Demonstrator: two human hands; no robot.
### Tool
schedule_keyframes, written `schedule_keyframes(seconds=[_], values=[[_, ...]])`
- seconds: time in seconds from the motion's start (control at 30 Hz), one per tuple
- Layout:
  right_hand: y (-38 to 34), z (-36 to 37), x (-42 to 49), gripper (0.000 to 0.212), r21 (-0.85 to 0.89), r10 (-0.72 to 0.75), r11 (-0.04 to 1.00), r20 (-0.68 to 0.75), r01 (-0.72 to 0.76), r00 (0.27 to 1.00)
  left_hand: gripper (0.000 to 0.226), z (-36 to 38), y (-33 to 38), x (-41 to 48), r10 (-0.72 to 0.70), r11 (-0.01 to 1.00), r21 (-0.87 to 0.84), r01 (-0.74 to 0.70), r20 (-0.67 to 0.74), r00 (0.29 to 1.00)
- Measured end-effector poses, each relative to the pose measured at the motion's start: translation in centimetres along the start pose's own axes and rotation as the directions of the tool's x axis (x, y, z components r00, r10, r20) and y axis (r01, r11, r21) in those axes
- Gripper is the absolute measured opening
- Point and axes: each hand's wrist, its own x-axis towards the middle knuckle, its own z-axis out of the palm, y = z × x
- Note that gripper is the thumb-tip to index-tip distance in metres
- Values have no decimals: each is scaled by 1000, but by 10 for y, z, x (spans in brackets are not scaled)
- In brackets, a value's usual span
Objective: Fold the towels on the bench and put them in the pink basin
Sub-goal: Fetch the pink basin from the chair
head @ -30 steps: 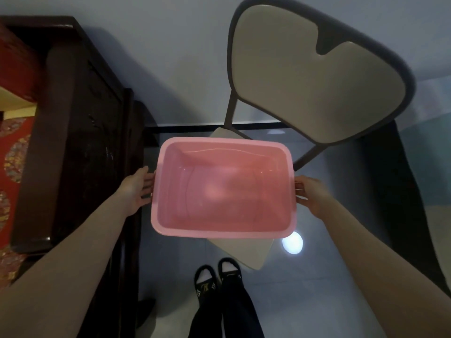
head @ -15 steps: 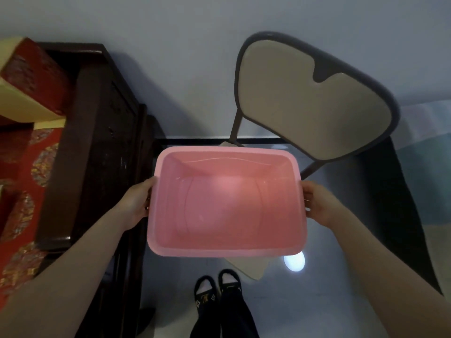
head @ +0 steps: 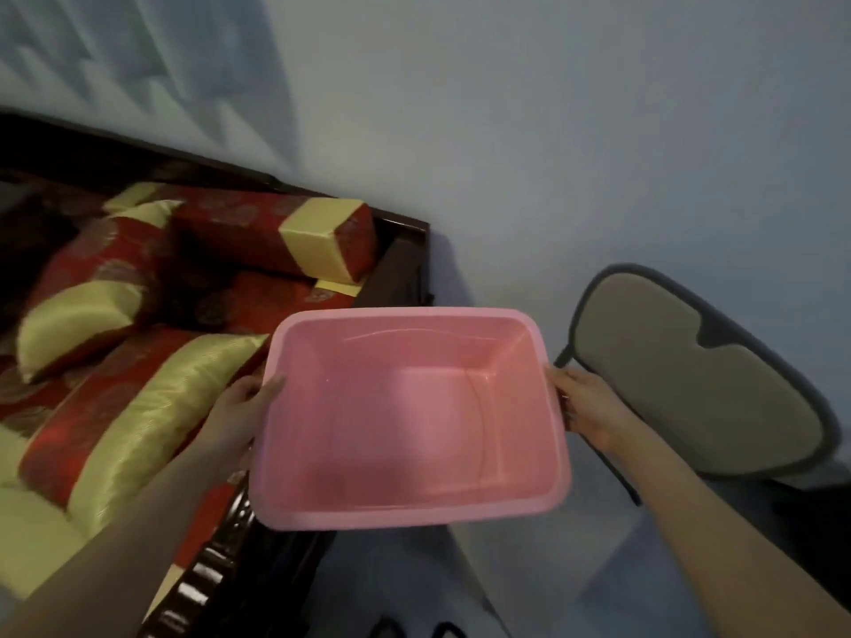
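The pink basin point(head: 410, 421) is a rectangular plastic tub, empty inside, held up in the air in front of me. My left hand point(head: 239, 409) grips its left rim and my right hand point(head: 591, 407) grips its right rim. To the left stands the dark wooden bench point(head: 400, 264) with red and gold cushions point(head: 152, 407) on its seat. No towel shows in this view.
A grey and beige chair point(head: 686, 384) stands at the right, its backrest just beyond my right hand. A pale wall fills the background. The grey floor point(head: 529, 587) lies below the basin, with my shoes at the bottom edge.
The basin has come up off the chair and swung left toward the bench. My view has turned left, so the bench cushions now show and the chair sits at the right.
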Motion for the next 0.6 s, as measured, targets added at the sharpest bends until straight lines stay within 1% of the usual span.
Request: schedule_keyframes(seconds=[0.07, 0.1, 0.17, 0.2, 0.27, 0.33, 0.43, 0.53, 0.57, 0.6], values=[[-24, 38, -4, 43, -62, -58, 996, 43, 61, 997, 42, -39, -8, -18, 15, 999, -29, -18, -90, 996], [-38, 66, -12, 43, -96, -86, 991, 84, 94, 993, 43, -66, -14, -31, 13, 998, -59, -23, -155, 988], [-55, 109, -26, 41, -134, -138, 979, 119, 153, 983, 46, -107, -28, -49, -8, 994, -109, -19, -248, 969], [-65, 143, -36, 39, -150, -171, 970, 154, 194, 973, 46, -138, -39, -65, -33, 989, -147, -14, -313, 949], [-73, 191, -54, 37, -195, -219, 947, 191, 255, 957, 45, -177, -59, -85, -66, 983, -185, -8, -391, 918], [-79, 249, -83, 35, -256, -245, 914, 271, 315, 931, 43, -224, -86, -113, -122, 972, -235, 2, -495, 861], [-78, 330, -128, 33, -323, -203, 880, 409, 349, 890, 51, -290, -134, -157, -185, 953, -302, -6, -600, 779], [-67, 404, -167, 34, -355, -163, 850, 524, 388, 836, 47, -351, -184, -207, -264, 924, -384, 1, -635, 726], [-60, 438, -185, 36, -365, -149, 839, 559, 403, 816, 50, -378, -206, -229, -304, 906, -423, 0, -650, 697], [-53, 465, -198, 38, -368, -142, 832, 583, 416, 800, 53, -399, -224, -246, -326, 893, -450, -4, -651, 685]])
